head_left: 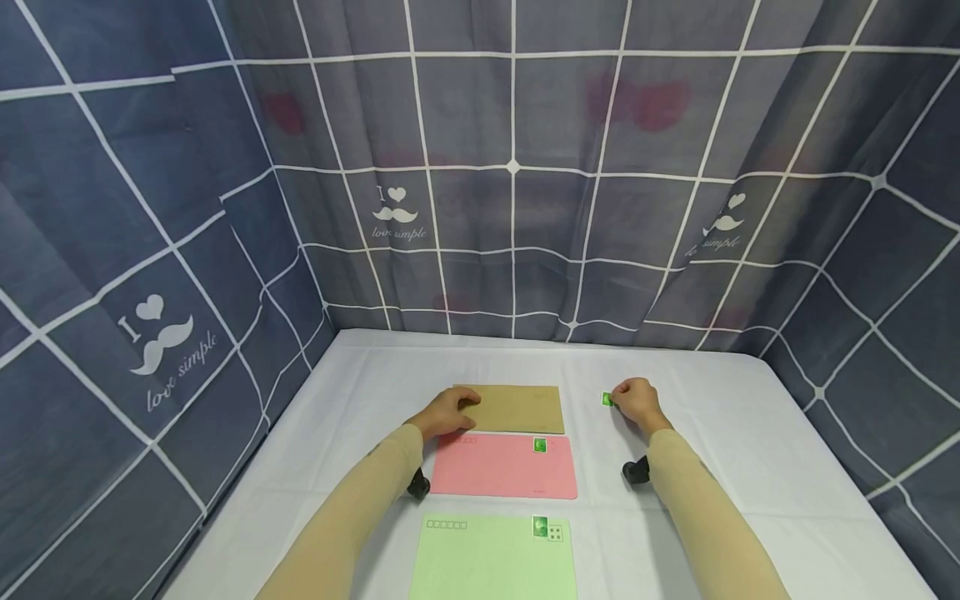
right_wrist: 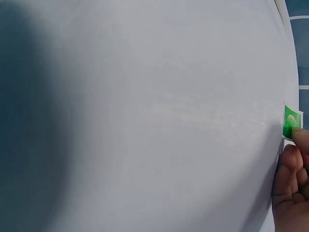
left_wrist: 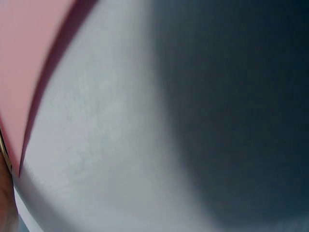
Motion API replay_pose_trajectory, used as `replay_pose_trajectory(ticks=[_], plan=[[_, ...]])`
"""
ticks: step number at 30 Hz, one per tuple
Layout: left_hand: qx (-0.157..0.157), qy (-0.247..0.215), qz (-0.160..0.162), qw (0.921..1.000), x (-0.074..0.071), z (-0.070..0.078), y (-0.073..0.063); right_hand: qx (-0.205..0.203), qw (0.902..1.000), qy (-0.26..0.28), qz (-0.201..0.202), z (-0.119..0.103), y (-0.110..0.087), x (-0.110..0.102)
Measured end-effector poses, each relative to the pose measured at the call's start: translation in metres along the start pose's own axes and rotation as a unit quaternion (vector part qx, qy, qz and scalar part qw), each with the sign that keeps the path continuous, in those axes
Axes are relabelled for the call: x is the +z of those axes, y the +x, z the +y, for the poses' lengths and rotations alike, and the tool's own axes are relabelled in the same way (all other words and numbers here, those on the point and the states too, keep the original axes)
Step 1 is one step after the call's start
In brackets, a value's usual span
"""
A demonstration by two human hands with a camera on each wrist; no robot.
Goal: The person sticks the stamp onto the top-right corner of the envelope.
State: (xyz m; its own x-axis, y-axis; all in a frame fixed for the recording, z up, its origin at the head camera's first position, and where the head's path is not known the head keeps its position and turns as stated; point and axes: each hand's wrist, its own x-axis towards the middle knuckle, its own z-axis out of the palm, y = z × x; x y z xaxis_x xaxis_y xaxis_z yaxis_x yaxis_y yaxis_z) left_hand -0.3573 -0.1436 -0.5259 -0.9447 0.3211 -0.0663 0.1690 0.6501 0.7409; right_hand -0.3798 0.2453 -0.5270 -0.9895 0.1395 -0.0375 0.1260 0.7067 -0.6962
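My left hand [head_left: 447, 412] rests on the left end of a brown envelope [head_left: 517, 408], its thumb and fingers spread apart over the paper. In the left wrist view only a sliver of that hand [left_wrist: 6, 198] shows at the lower left. Off to the envelope's right, my right hand [head_left: 637, 402] pinches a small green postage stamp [head_left: 607, 399] by its edge. The right wrist view shows the stamp [right_wrist: 291, 122] between thumb and fingertip, close over the white cloth.
Nearer than the brown envelope lies a pink envelope [head_left: 495, 471] with a green stamp [head_left: 540, 445] at its upper right. A light green envelope [head_left: 487, 562], also stamped, lies closest. All sit on a white-covered table [head_left: 375, 367] enclosed by dark gridded curtains [head_left: 465, 208].
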Motion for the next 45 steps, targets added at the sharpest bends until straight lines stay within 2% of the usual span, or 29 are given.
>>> replay_pose_trajectory(ticks=[10, 22, 45], plan=[[-0.003, -0.013, -0.003, 0.9999, -0.0006, 0.0007, -0.0011, 0.018, 0.9993, 0.029, -0.011, 0.0011, -0.0005, -0.0027], [-0.006, -0.009, -0.002, 0.9999, -0.0014, -0.0007, -0.0012, 0.024, 0.9988, 0.04, -0.015, -0.002, -0.0023, -0.0021], [-0.012, -0.016, 0.0, 0.9998, -0.0021, 0.002, -0.0043, 0.014, 0.9937, 0.108, -0.027, -0.0076, -0.0053, -0.0041]])
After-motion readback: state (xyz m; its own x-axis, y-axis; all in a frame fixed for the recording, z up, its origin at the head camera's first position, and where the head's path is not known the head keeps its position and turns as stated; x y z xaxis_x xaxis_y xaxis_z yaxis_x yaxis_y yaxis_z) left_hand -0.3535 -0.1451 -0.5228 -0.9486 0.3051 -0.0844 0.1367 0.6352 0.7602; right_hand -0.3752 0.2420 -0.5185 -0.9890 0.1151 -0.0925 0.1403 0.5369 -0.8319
